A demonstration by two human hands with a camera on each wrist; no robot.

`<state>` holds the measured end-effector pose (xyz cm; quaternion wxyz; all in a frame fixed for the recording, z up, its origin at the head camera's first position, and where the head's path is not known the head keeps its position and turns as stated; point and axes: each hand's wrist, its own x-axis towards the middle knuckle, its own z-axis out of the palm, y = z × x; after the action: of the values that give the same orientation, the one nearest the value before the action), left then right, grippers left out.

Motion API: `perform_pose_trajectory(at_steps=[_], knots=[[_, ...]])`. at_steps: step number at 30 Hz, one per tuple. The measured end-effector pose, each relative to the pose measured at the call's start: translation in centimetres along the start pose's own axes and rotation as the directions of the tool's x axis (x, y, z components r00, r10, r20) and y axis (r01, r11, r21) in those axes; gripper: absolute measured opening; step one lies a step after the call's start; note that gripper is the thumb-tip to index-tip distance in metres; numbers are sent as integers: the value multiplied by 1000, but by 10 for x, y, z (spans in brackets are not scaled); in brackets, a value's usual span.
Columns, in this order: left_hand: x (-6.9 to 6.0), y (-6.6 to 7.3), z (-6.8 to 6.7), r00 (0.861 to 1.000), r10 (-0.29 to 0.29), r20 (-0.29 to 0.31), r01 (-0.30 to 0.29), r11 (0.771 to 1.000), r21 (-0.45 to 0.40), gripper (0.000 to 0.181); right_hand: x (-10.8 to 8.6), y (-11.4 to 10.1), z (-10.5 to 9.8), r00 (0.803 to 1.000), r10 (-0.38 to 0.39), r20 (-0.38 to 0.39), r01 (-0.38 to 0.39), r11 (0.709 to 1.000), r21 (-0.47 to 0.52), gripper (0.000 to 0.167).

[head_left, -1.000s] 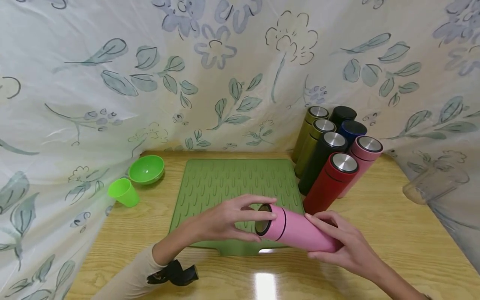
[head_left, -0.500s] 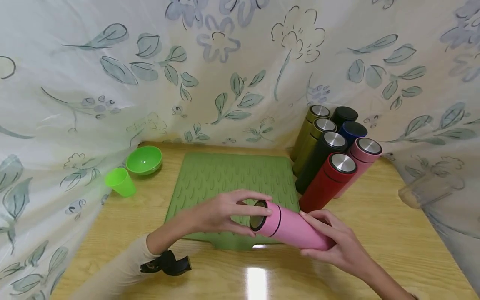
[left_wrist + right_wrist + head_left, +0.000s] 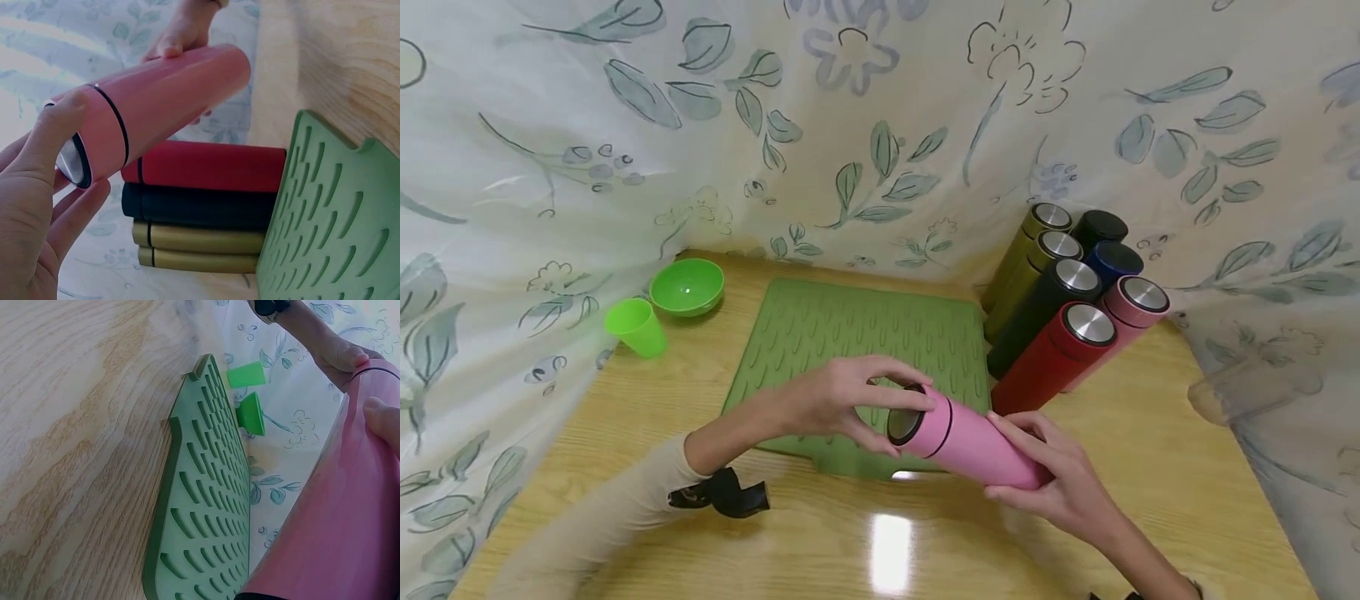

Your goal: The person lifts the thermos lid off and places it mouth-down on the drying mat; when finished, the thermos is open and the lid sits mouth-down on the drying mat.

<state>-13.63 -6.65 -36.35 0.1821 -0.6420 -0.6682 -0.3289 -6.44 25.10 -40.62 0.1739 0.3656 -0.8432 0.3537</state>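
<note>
A pink thermos bottle (image 3: 973, 446) is held tilted above the front edge of the green ridged mat (image 3: 857, 333), its steel-topped lid facing left. My left hand (image 3: 842, 396) grips the lid end, thumb and fingers spread around the rim. In the left wrist view the thumb of the left hand (image 3: 37, 181) presses on the lid's side. The right hand (image 3: 1052, 471) holds the bottle near its base, thumb along the upper side. Part of the right hand's fingers is hidden behind the bottle.
Several upright thermos bottles stand right of the mat, with a red one (image 3: 1045, 358) in front and another pink one (image 3: 1131, 304) beside it. A green bowl (image 3: 687, 287) and a green cup (image 3: 638, 327) sit at the back left. Floral cloth (image 3: 865, 125) surrounds the wooden table (image 3: 805, 533).
The head view has shifted, so the mat and cup appear higher. Both hands and the pink thermos bottle sit slightly further left and up in it; their hold looks the same.
</note>
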Motion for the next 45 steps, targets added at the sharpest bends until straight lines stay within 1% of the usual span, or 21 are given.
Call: perform_pose_trajectory(at_steps=[4,7,10,14,17,21,23,27,30,34,36,39,41,42,43,44,45], knots=[[-2,-1,-9,1000,-6,14,6,1000,-5,54,4,0,11,1000,-19,-23,19,1000,25,72],[-3,-2,-11,1000,-15,13,15,1000,-5,54,5,-1,14,1000,-2,-12,2,1000,27,73],[-2,-2,-9,1000,-9,13,9,1000,-2,55,4,-2,10,999,34,15,-34,999,16,75],[-1,-3,-4,1000,2,-4,-2,1000,-11,57,2,-4,3,996,76,49,-76,997,0,78],[0,-3,-3,1000,4,-17,-4,1000,-8,58,2,-4,0,996,70,52,-70,998,-5,78],[1,-1,-2,1000,-9,-17,9,1000,12,59,4,-3,-2,999,17,30,-17,1000,11,74],[1,0,-2,1000,-18,-19,19,1000,16,59,5,-2,-2,1000,3,30,-3,1000,10,73],[-1,1,-1,999,-36,-21,36,999,-11,59,3,-2,0,999,22,41,-22,1000,-7,72],[0,0,-1,999,-46,-15,46,998,-38,60,3,-1,2,1000,9,20,-9,1000,-7,72],[-2,1,1,996,-86,-27,84,995,-58,63,4,1,5,999,-43,-22,43,999,0,70],[-3,2,2,990,-137,-32,134,988,-73,64,5,2,7,998,-52,-36,52,999,0,70],[-4,5,1,971,-241,-10,238,965,-110,64,7,2,9,998,-44,-42,44,999,-4,70],[-4,7,0,955,-295,23,296,949,-112,65,7,2,9,999,-28,-34,28,1000,-7,70],[-4,7,-2,952,-302,42,305,947,-101,65,7,3,10,999,-25,-31,24,1000,-9,70],[-5,6,-3,954,-293,64,298,951,-80,66,7,4,9,1000,-19,-25,19,1000,-3,70],[-5,5,-5,960,-269,80,275,960,-59,67,8,4,9,1000,-13,-18,13,1000,8,71],[-5,4,-7,967,-235,95,239,970,-35,67,9,5,9,1000,-13,-13,13,1000,16,71]])
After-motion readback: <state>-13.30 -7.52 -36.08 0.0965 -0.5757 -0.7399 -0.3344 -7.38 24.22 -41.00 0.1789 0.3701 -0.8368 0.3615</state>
